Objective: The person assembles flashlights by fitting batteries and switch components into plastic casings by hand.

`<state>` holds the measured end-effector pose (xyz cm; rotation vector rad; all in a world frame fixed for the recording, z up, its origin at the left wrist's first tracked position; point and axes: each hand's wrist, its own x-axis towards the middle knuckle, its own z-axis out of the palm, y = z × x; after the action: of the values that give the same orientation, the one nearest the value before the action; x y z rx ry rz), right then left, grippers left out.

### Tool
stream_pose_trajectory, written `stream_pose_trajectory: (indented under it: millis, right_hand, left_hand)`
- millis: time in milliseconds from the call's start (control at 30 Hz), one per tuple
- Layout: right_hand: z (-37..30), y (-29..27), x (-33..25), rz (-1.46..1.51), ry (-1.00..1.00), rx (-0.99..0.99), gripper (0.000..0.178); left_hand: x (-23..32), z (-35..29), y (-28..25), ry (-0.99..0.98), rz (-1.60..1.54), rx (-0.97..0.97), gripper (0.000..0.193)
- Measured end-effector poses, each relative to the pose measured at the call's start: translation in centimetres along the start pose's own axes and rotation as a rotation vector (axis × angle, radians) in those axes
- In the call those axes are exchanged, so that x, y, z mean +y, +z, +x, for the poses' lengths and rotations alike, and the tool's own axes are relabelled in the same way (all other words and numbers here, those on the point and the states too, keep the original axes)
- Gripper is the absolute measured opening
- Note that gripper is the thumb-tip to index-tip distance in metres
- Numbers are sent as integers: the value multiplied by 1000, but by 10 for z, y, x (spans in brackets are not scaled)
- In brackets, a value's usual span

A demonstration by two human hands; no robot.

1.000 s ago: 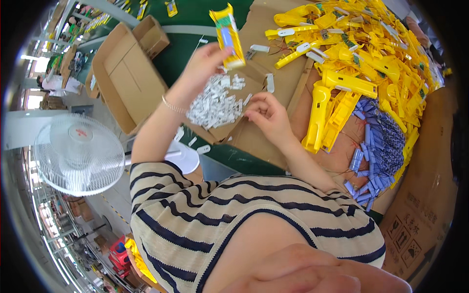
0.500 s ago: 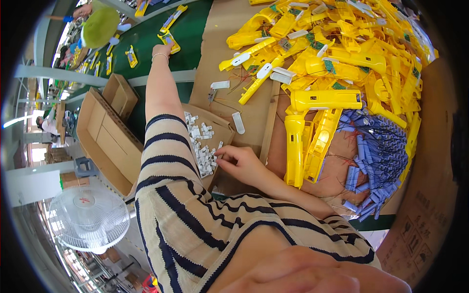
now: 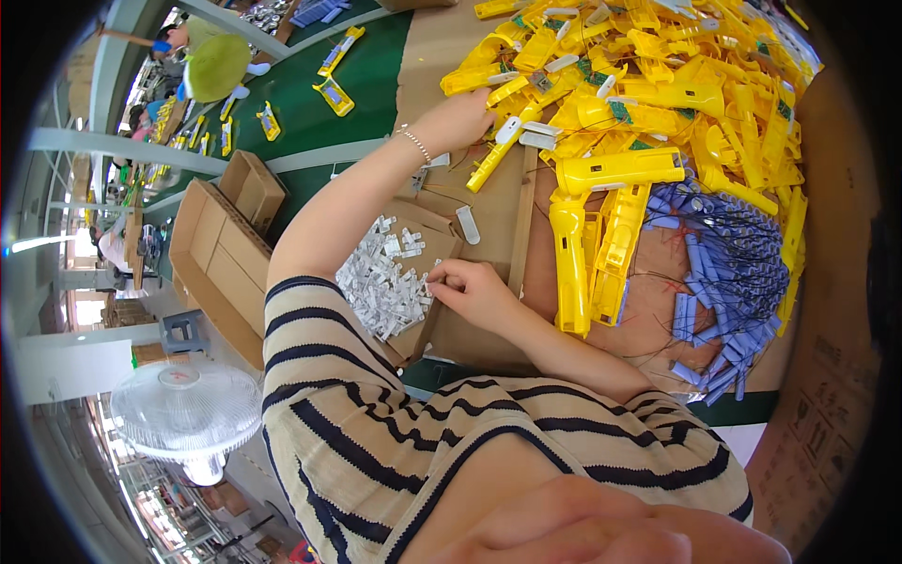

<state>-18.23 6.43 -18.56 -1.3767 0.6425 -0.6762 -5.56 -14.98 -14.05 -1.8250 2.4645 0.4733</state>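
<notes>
My left hand (image 3: 455, 122), a beaded bracelet at its wrist, reaches across to the near left edge of a heap of yellow flashlight housings (image 3: 695, 94). Its curled fingers are closed on one yellow housing (image 3: 508, 91), which the hand largely covers. Just beyond lies another housing with a white slide piece (image 3: 508, 130). My right hand (image 3: 477, 293) stays low beside a cardboard tray (image 3: 440, 246) of small white plastic parts (image 3: 381, 287). Its thumb and forefinger pinch what looks like one small white part at the tray's edge.
Blue wired battery cells (image 3: 728, 282) lie at the right, beside several yellow housings. A green belt (image 3: 310, 141) at the upper left carries yellow pieces (image 3: 334, 96). Cardboard boxes (image 3: 221, 263) and a fan (image 3: 188, 414) stand left. A tall carton wall (image 3: 827, 310) borders the right.
My left hand has let go of a yellow housing on the belt and swung right to the heap. My right hand keeps its pinch by the white parts; the view has shifted slightly.
</notes>
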Motion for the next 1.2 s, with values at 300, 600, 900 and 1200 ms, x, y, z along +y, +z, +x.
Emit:
stream_pose_trajectory:
  millis: [300, 600, 900, 1200]
  right_hand:
    - [-1, 11, 10, 267, -189, 629, 31]
    - [-7, 14, -24, 509, -649, -48, 67]
    - [-59, 27, -54, 320, -55, -273, 22]
    - [-93, -1, -88, -86, -24, -162, 16]
  left_hand:
    - [18, -116, -54, 188, -1029, 266, 40]
    - [83, -256, -57, 316, -1019, 404, 43]
    - [77, -331, -33, 217, -1106, 773, 39]
    - [81, -354, 14, 176, -1282, 1008, 38]
